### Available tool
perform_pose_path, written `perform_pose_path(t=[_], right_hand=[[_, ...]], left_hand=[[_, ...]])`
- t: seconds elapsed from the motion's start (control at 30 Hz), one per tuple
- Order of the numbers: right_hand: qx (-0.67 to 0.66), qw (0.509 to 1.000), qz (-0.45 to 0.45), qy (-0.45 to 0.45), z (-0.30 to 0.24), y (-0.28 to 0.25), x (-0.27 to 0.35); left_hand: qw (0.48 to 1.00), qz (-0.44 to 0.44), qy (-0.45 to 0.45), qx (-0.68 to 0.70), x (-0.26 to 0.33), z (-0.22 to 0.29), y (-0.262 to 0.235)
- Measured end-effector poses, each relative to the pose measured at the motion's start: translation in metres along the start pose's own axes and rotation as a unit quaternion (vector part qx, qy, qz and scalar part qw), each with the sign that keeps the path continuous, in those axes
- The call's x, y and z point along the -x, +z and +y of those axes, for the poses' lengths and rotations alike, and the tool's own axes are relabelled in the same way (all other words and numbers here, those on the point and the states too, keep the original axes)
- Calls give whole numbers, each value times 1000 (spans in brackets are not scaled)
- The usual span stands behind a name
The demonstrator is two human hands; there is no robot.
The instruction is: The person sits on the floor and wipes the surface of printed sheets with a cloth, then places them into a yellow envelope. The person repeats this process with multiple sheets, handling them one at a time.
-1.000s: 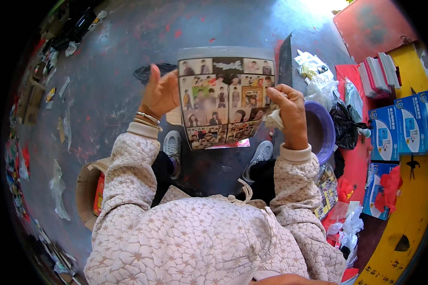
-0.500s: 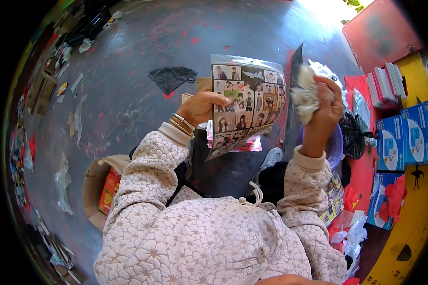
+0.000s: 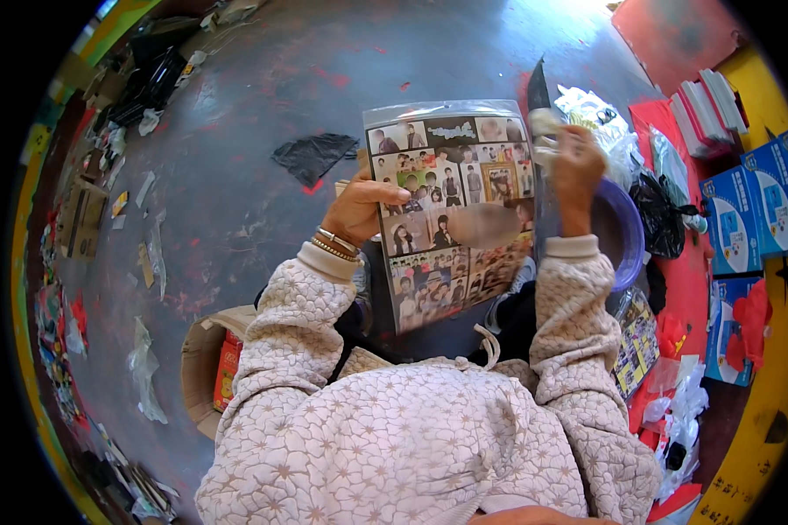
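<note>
My left hand (image 3: pixel 359 208) grips the left edge of a glossy sheet (image 3: pixel 451 229) printed with many small photos, its thumb across the front. A clear plastic strip runs along the top of the sheet, which faces me at a tilt over my knees. In my right hand (image 3: pixel 578 166), smeared by motion, is a crumpled off-white rag (image 3: pixel 545 129). Rag and hand are by the sheet's upper right edge; I cannot tell whether they touch it. A purple basin (image 3: pixel 632 254) stands just right of my right forearm.
A torn black plastic piece (image 3: pixel 313 159) lies on the floor ahead. A cardboard box (image 3: pixel 200 376) sits by my left arm. To the right are a black bag (image 3: pixel 657 214), blue boxes (image 3: pixel 766 197), stacked books (image 3: pixel 714 109) and clear plastic bags (image 3: pixel 681 407). Scraps litter the far left.
The sheet has come a little nearer and turned flatter toward me. My right hand has moved left with the rag, closer to the sheet's edge.
</note>
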State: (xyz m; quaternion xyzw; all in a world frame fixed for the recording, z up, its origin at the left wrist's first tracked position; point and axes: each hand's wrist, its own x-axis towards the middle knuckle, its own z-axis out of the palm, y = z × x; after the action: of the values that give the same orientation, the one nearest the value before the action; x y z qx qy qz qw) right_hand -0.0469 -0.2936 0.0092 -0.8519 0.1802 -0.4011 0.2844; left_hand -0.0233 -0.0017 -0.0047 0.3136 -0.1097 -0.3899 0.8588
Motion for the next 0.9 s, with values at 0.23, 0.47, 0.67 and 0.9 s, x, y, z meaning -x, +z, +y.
perform_pose_path(t=[0.23,0.47,0.67,0.9], right_hand=[[-365,906,194,88,-15,-55,-25],[-442,865,192,138,-22,-63,-23],[-457,860,178,144,-18,-64,-21],[-426,881,172,115,-33,-66,-16]], left_hand=[[998,13,64,-2,1,2,20],[998,-1,46,-38,0,1,18],[995,-46,72,-52,-9,1,38],[998,11,22,-56,-7,-7,-3]])
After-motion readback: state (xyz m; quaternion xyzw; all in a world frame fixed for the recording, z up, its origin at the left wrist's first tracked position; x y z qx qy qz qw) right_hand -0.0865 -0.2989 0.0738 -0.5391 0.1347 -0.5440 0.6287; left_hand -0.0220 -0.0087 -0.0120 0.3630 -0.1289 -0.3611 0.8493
